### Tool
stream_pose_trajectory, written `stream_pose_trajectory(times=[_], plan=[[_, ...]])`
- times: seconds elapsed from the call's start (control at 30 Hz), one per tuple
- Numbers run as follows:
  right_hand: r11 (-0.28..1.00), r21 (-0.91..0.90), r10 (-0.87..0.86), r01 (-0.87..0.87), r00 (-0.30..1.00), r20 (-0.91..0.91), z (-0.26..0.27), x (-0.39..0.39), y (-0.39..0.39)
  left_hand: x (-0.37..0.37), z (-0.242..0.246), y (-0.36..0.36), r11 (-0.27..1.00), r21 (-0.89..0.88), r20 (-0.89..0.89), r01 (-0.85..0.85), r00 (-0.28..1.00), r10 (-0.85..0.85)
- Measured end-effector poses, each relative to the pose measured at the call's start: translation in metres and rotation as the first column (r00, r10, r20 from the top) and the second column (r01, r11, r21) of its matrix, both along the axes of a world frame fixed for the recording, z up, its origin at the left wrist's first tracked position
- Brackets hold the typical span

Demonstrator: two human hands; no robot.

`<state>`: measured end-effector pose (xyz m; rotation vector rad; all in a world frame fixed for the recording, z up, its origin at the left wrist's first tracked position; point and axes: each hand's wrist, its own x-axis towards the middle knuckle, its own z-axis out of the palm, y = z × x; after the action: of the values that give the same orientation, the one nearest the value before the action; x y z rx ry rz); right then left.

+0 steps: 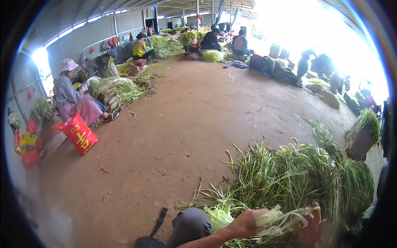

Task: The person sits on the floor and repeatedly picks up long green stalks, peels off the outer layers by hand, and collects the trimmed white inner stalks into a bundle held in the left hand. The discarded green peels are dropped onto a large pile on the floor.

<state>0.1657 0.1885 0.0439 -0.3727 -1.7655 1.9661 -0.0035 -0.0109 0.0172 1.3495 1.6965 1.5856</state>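
Near the bottom edge, my left hand (248, 221) grips a small bunch of pale green stalks (269, 215), their thick ends pointing right. Thin pale leaf strips (296, 214) stretch from that bunch to the fingers of my right hand (311, 228), which pinches them. Motion blur softens the right hand's outline. Beneath and beside my left hand lies a heap of pale yellow-green stalks (219, 214). Just beyond both hands spreads a large pile of long green leafy stalks (285, 176) with tangled, partly dry ends.
My grey-clad knee (192, 224) is beside a black strap (159, 220). A red bag (81, 136) stands near a seated person (69, 90) at left. Several people sit among heaps farther back. A wrapped bundle of greens (361, 139) stands at right on the earthen floor (149, 124).
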Motion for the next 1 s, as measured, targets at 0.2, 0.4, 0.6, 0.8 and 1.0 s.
stream_pose_trajectory(times=[0.2, 0.4, 0.6, 0.8, 1.0], plan=[[0.952, 0.032, 0.295, -0.305, 0.938, 0.181, -0.004, -0.031, -0.045, 0.009, 0.008, 0.003, 0.986, 0.034, 0.133, -0.162, 0.979, 0.157], [0.814, 0.407, 0.105, -0.415, 0.794, 0.599, 0.015, -0.041, -0.058, 0.012, 0.010, 0.005, 0.975, -0.022, 0.115, -0.219, 0.969, 0.220], [0.877, 0.265, 0.138, -0.401, 0.738, 0.660, 0.027, -0.035, -0.056, 0.011, 0.011, 0.003, 0.985, 0.076, 0.082, -0.153, 0.986, 0.146], [0.614, 0.658, 0.095, -0.435, 0.869, 0.485, 0.012, -0.037, -0.053, 0.010, 0.006, 0.005, 0.988, 0.050, 0.106, -0.145, 0.985, 0.139], [0.388, 0.841, -0.041, -0.378, 0.904, 0.426, 0.015, -0.035, -0.057, 0.006, -0.003, 0.006, 0.993, -0.034, -0.021, -0.117, 0.993, 0.116]])
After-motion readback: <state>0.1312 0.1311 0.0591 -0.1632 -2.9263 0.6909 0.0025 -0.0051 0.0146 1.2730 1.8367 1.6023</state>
